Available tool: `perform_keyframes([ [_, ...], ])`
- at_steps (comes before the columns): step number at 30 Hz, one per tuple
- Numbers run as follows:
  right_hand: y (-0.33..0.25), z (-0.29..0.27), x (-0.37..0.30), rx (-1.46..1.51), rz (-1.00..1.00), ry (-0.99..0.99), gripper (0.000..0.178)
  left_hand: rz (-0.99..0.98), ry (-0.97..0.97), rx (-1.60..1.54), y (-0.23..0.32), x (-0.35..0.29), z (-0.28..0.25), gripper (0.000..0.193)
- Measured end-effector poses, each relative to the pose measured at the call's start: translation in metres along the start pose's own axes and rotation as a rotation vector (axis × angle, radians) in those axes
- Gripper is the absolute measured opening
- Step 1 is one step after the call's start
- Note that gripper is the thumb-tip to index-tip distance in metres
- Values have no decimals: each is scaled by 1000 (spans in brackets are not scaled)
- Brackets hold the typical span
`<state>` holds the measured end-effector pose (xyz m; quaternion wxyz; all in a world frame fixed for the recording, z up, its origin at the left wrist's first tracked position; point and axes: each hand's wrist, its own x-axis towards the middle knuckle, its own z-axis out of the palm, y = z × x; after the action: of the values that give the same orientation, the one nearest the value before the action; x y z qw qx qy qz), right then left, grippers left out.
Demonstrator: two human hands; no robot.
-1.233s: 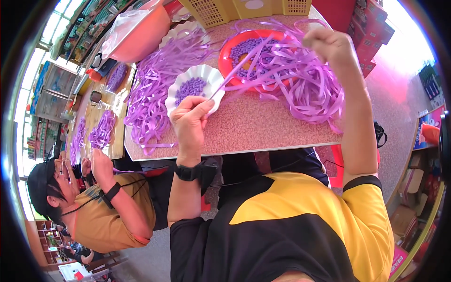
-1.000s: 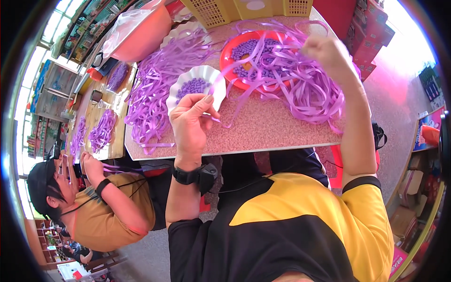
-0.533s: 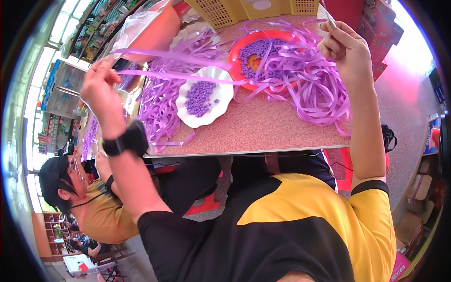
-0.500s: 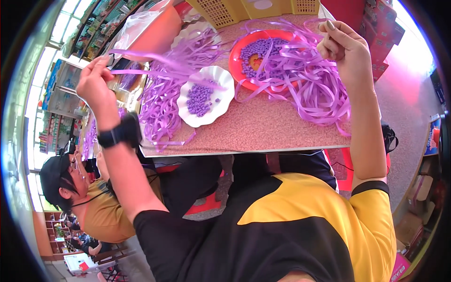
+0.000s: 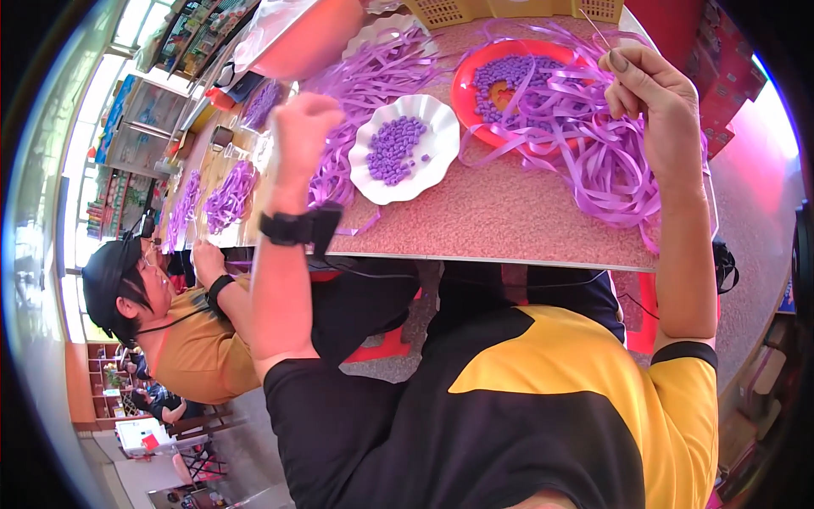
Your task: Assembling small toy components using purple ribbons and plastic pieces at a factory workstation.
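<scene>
My right hand is raised at the far right of the table, thumb and finger pinched on a thin needle that points up and left. Below it, loose purple ribbons spill over a red plate of purple beads. My left hand, smeared by motion, is over the left ribbon pile; its fingers do not show clearly. Between my hands stands a white scalloped dish with more purple beads.
An orange-red tub and a yellow plastic basket stand at the table's far side. Another person sits at my left, with purple ribbon bundles nearby. The table's near edge runs before my lap.
My left hand has swung right, from the far left toward the ribbon pile; the ribbon strands trailing from it no longer show. The right hand stays pinched, and the whole view has shifted slightly.
</scene>
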<state>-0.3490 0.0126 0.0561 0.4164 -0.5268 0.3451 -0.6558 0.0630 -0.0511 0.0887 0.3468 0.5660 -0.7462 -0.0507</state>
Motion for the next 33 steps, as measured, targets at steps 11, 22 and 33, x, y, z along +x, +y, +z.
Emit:
perform_keyframes([
  [11,-1,23,-9,-153,47,-55,18,254,-303,78,13,-58,57,11],
  [22,-3,25,-12,-162,66,-72,16,343,-286,212,8,-58,70,4],
  [33,4,33,-17,-205,84,-171,12,116,-220,-123,20,-59,74,5],
])
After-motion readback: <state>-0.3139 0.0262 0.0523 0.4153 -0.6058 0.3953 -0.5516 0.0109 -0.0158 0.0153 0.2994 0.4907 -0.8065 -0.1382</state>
